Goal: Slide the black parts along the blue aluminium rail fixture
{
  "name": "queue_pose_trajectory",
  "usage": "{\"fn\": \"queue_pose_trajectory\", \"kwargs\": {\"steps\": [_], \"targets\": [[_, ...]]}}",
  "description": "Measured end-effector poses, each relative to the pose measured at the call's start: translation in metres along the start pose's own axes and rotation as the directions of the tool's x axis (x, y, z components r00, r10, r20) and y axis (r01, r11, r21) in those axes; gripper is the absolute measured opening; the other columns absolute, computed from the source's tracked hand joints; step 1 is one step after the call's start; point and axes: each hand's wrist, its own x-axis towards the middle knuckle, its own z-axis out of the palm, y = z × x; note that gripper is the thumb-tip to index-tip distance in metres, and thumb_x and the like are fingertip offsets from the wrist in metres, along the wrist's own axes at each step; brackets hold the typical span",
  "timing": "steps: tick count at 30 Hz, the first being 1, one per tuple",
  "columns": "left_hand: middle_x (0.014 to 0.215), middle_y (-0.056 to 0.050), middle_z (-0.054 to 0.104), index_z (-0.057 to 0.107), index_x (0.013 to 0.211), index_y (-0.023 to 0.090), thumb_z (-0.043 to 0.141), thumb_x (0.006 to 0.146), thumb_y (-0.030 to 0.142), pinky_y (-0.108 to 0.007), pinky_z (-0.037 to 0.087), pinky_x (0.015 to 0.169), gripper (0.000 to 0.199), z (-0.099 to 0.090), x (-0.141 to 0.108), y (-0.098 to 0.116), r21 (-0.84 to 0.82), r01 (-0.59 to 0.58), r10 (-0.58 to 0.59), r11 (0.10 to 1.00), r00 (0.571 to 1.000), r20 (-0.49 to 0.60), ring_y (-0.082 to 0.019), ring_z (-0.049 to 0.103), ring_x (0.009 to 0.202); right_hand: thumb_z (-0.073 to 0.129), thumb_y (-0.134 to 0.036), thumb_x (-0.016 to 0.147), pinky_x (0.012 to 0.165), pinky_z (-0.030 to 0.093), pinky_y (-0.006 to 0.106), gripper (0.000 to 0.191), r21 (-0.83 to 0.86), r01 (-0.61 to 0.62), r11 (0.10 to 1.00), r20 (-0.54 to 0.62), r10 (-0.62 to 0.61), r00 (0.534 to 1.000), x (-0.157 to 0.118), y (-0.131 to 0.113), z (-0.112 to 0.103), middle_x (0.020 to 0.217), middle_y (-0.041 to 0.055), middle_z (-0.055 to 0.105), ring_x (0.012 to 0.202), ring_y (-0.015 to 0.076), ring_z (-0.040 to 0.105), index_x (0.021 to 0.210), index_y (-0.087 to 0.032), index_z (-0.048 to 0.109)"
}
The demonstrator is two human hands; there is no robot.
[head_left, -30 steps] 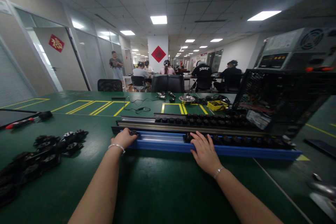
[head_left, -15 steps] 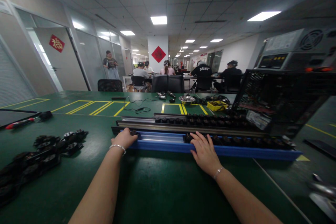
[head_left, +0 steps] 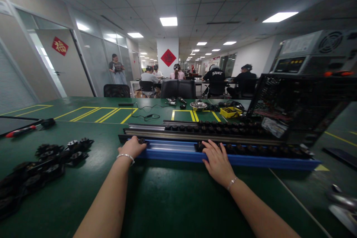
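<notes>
My left hand (head_left: 132,146) is closed at the left end of a long blue rail (head_left: 173,155), its fingers around a small black part (head_left: 141,141) that shows only partly. My right hand (head_left: 219,161) lies across the middle of the rail, fingers spread and stretched over the left end of a row of black round parts (head_left: 245,149). Its thumb is by the rail's front wall. Between my hands the rail's shiny metal channel (head_left: 171,145) shows.
Behind stand more dark rails (head_left: 156,132), one with black parts (head_left: 212,128). Loose black parts (head_left: 50,160) lie at left, near a red-black tool (head_left: 22,131). An open computer case (head_left: 301,108) stands at right. Farther back are a metal bowl (head_left: 198,106) and yellow tray (head_left: 231,112).
</notes>
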Motion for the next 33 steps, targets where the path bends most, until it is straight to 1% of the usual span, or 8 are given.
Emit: {"fn": "queue_pose_trajectory", "kwargs": {"steps": [6, 14, 19, 24, 33], "targets": [[0.106, -0.015, 0.064, 0.052, 0.101, 0.019, 0.048, 0.067, 0.048, -0.043, 0.043, 0.079, 0.045, 0.002, 0.001, -0.001, 0.0, 0.009, -0.009, 1.0, 1.0, -0.019, -0.031, 0.057, 0.102, 0.043, -0.017, 0.08, 0.105, 0.018, 0.051, 0.019, 0.002, 0.01, 1.0, -0.016, -0.01, 1.0, 0.0, -0.001, -0.001, 0.127, 0.0063, 0.052, 0.126, 0.0232, 0.034, 0.094, -0.022, 0.054], [0.104, -0.019, 0.064, 0.051, 0.101, 0.014, 0.05, 0.066, 0.045, -0.036, 0.046, 0.076, 0.046, 0.004, 0.011, -0.013, 0.002, 0.028, -0.028, 1.0, 0.999, -0.043, -0.03, 0.06, 0.097, 0.044, -0.018, 0.08, 0.105, 0.018, 0.052, 0.018, 0.027, -0.001, 1.0, -0.005, 0.001, 1.0, 0.0, -0.001, 0.0, 0.129, 0.005, 0.051, 0.126, 0.0244, 0.034, 0.095, -0.022, 0.053], [0.104, -0.019, 0.064, 0.05, 0.104, 0.012, 0.048, 0.069, 0.042, -0.035, 0.046, 0.077, 0.046, 0.002, 0.009, -0.013, -0.003, 0.044, -0.044, 0.999, 0.997, -0.057, -0.03, 0.061, 0.097, 0.045, -0.017, 0.079, 0.105, 0.018, 0.05, 0.018, 0.013, 0.001, 1.0, -0.02, -0.001, 1.0, 0.0, -0.001, 0.0, 0.127, 0.0052, 0.052, 0.126, 0.0229, 0.034, 0.094, -0.022, 0.053], [0.106, -0.02, 0.063, 0.051, 0.103, 0.011, 0.049, 0.069, 0.041, -0.035, 0.046, 0.08, 0.045, 0.0, 0.005, -0.011, -0.008, 0.039, -0.04, 0.999, 0.996, -0.079, -0.031, 0.059, 0.099, 0.044, -0.018, 0.08, 0.105, 0.018, 0.05, 0.018, 0.005, 0.004, 1.0, -0.012, -0.004, 1.0, 0.0, -0.001, 0.0, 0.127, 0.0057, 0.052, 0.126, 0.0231, 0.035, 0.094, -0.022, 0.054], [0.105, -0.021, 0.063, 0.05, 0.105, 0.009, 0.049, 0.07, 0.035, -0.035, 0.047, 0.08, 0.043, -0.002, 0.005, -0.016, -0.023, 0.077, -0.079, 0.997, 0.988, -0.129, -0.03, 0.06, 0.099, 0.044, -0.018, 0.08, 0.105, 0.019, 0.05, 0.019, 0.001, 0.011, 1.0, -0.02, -0.011, 1.0, 0.001, -0.001, 0.0, 0.127, 0.0058, 0.052, 0.126, 0.0227, 0.034, 0.095, -0.022, 0.054]]}}
